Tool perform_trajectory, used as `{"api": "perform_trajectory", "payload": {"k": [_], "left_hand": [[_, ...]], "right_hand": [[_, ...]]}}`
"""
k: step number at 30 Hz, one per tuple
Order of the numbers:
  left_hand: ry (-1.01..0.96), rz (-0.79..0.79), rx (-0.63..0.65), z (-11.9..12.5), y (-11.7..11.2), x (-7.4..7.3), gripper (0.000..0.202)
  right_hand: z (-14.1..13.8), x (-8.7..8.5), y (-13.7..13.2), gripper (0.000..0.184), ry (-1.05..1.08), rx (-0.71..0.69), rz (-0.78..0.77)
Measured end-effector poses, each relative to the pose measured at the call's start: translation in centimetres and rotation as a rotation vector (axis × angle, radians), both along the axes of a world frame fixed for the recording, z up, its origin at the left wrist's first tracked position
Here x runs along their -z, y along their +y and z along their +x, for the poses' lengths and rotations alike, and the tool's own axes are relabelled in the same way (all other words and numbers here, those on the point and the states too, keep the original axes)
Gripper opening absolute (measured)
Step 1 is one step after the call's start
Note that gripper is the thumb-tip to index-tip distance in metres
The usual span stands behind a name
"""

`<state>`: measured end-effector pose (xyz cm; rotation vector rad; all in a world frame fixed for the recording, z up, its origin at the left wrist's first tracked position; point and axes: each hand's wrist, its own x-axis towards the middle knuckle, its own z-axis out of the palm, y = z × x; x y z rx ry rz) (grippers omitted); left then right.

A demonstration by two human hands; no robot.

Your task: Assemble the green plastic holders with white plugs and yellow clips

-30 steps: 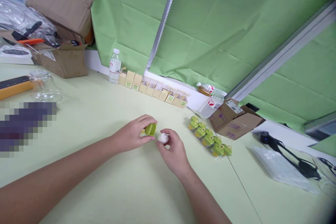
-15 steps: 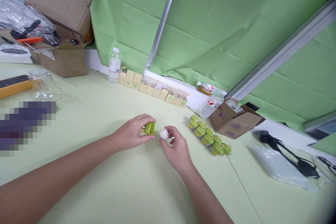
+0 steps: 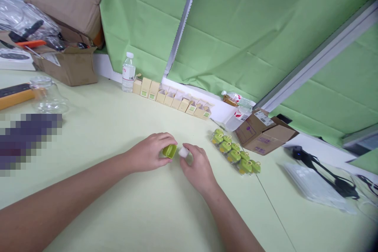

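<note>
Above the middle of the pale green table, my left hand [image 3: 154, 150] is closed around a small yellow-green plastic case [image 3: 169, 151], its hollow open side turned towards me and to the right. Close by on the right, my right hand [image 3: 198, 167] pinches a small white piece [image 3: 184, 152] between thumb and fingers; its exact kind is too small to make out. A narrow gap separates the white piece from the green case. To the right of my right hand stand several green-topped little containers with loops [image 3: 234, 154], grouped in rows.
A row of small beige cartons [image 3: 169, 98] lines the back edge beside a water bottle [image 3: 128, 73]. Cardboard boxes [image 3: 261, 134] stand at right and back left. A glass vessel [image 3: 49, 96], an orange power strip [image 3: 17, 95] and plastic bags [image 3: 315, 189] lie at the sides.
My left hand has tilted the green case so that its hollow faces me more. The white piece has turned in my right fingers, showing a squarer side.
</note>
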<state>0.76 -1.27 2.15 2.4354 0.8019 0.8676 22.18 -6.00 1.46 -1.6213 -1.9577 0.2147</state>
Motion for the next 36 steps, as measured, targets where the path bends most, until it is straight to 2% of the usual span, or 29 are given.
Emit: {"api": "perform_trajectory", "payload": {"k": [4, 9, 11, 14, 16, 18, 21, 24, 26, 29, 33, 36], "left_hand": [[0.048, 0.025, 0.012, 0.1, -0.2, -0.3, 0.033], [0.009, 0.039, 0.009, 0.1, -0.4, -0.4, 0.03], [-0.025, 0.048, -0.001, 0.1, -0.4, -0.4, 0.031], [-0.082, 0.057, -0.009, 0.2, -0.5, -0.4, 0.032], [-0.127, 0.063, 0.002, 0.3, -0.7, -0.5, 0.032], [-0.169, 0.067, 0.025, 0.5, -1.0, -0.7, 0.033], [-0.19, 0.076, 0.059, 0.9, -1.7, -0.8, 0.035], [-0.173, 0.1, 0.1, 1.2, -2.1, -0.8, 0.04], [-0.17, 0.108, 0.108, 1.2, -2.1, -0.7, 0.047], [-0.169, 0.091, 0.074, 1.0, -1.7, -0.5, 0.049], [-0.094, 0.087, 0.021, 0.5, -0.8, -0.3, 0.021], [-0.031, 0.125, -0.002, 0.3, -0.4, 0.0, 0.019]], "right_hand": [[0.1, 0.2, 0.1, 0.042, -0.052, 0.002, -0.021], [0.2, 0.5, 0.1, 0.042, -0.069, 0.003, -0.049], [0.1, 0.0, -0.1, 0.042, -0.029, 0.011, 0.02], [-0.4, -1.3, -0.7, 0.025, 0.075, -0.017, 0.167], [-1.0, -2.1, -1.2, 0.017, 0.158, -0.075, 0.186], [-1.7, -2.6, -1.6, 0.017, 0.256, -0.134, 0.131], [-2.5, -2.7, -1.7, 0.017, 0.518, -0.19, -0.049], [-2.9, -2.4, -1.5, 0.015, 0.793, -0.157, -0.207], [-2.8, -2.3, -1.2, 0.012, 0.892, -0.111, -0.241], [-2.3, -2.3, -0.7, 0.015, 0.952, -0.066, -0.253], [-1.8, -2.2, -0.3, 0.015, 0.948, -0.015, -0.254], [-1.6, -2.1, -0.2, 0.016, 0.937, -0.006, -0.266]]}}
